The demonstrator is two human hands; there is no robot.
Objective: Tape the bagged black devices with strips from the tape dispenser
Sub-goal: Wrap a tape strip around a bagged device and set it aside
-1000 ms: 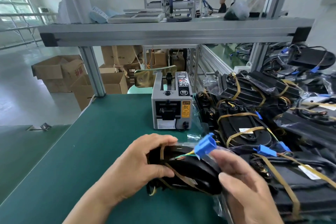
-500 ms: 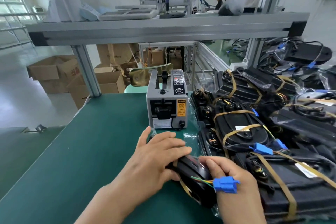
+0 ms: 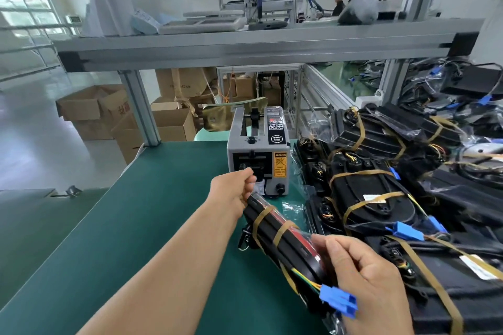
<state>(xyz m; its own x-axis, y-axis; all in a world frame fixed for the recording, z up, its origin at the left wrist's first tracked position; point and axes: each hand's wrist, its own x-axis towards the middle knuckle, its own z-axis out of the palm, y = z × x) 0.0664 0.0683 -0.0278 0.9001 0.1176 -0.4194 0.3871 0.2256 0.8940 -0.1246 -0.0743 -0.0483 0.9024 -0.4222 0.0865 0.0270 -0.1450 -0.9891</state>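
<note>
Green bench mat (image 3: 122, 226) lies under all of it, so work outward from your grip. Your right hand (image 3: 364, 280) curls round the near end of the bagged black device (image 3: 283, 239), thumb on the clear film, and props it at a tilt with its far end toward the tape dispenser (image 3: 258, 155). Your left hand (image 3: 234, 190) sits at the dispenser's outlet with its fingertips bunched. Whether they have a strip pinched, I cannot tell.

Draw the strip straight out by one end and keep it off the film until it is over its place. Lay it across the body beside the two amber bands (image 3: 281, 230), then press from the middle outward so that the bag does not pucker. Keep the wires out from under it.

That device is long, hard and glossy black with a red streak, inside thin crinkly film. A boxy blue connector (image 3: 339, 300) hangs on yellow and green wires just below your right hand. Behind stands the dispenser, a grey box with a yellow caution label, and just beside it lies a pile of taped devices (image 3: 381, 198).
</note>
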